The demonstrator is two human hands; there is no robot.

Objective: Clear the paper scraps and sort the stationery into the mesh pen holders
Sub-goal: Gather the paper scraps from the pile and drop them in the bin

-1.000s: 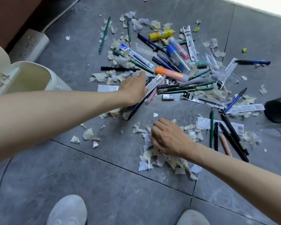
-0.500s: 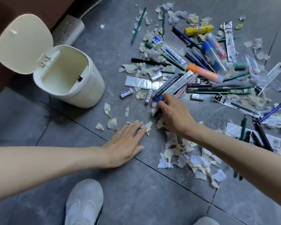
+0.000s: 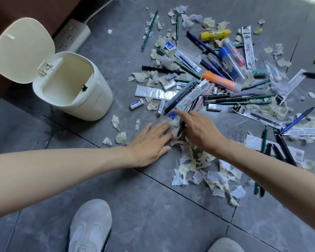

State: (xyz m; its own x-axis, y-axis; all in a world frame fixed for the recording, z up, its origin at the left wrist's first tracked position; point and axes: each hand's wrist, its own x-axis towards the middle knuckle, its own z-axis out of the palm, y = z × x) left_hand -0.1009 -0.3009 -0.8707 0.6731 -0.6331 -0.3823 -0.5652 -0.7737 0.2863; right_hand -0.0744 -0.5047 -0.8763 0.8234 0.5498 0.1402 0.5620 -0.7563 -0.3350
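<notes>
Slides the left hand (image 3: 151, 142), flat and straight-fingered, in off bare tile against the paper scraps (image 3: 193, 160) heaped on the floor by the right hand (image 3: 198, 130), grip on the black pen (image 3: 180, 128) beneath unclear, likely bunching them for the open bin (image 3: 91, 106).

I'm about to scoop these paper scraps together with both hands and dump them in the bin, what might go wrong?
1. A black pen lies among the paper scraps between your left hand and right hand, so it may get scooped up and binned.
2. The stray scraps near the open bin sit outside both hands and may be missed.
3. The small eraser lies close by and might get swept along.
</notes>
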